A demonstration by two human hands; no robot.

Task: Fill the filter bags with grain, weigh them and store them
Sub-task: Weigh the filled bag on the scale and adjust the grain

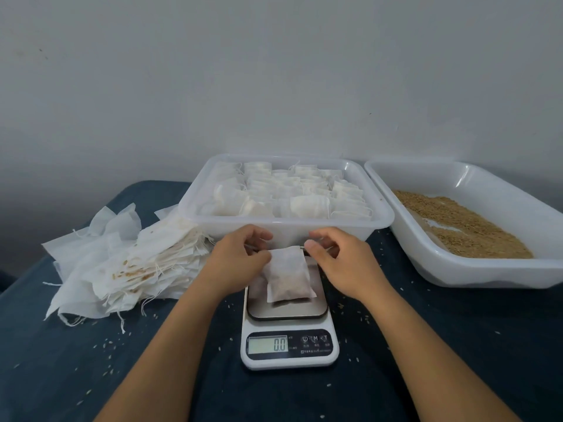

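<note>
The work looked well advanced but unfinished. The near storage tray (285, 222), clear plastic and set at the back of the dark tabletop (76, 360), was already packed with rows of filled bags (307, 205), which covered its floor almost from wall to wall. To the left lay a loose heap of empty filter bags (122, 263), strings trailing, so many more were left to fill. At the right, a second white tray (475, 269) held loose grain (463, 226) spread thinly, with a bare patch of the tray floor showing through it. One filled bag (288, 277) hung at the centre, over the steel platform of the kitchen scale (289, 330); its lower edge seemed to touch or nearly touch the platform, yet the display (268, 345) read 0.0, so I judged that its weight had not registered. The left hand (240, 254) had its fingers curled and pinched the bag's top left corner; the right hand (335, 260) had its fingers curled at the top right corner, apparently pinching the drawstring there, though the string itself was too fine to make out clearly. Weighing this bag and placing it in the storage tray were both left to do. Stray grains (106, 342) dotted the tabletop around the scale.
</note>
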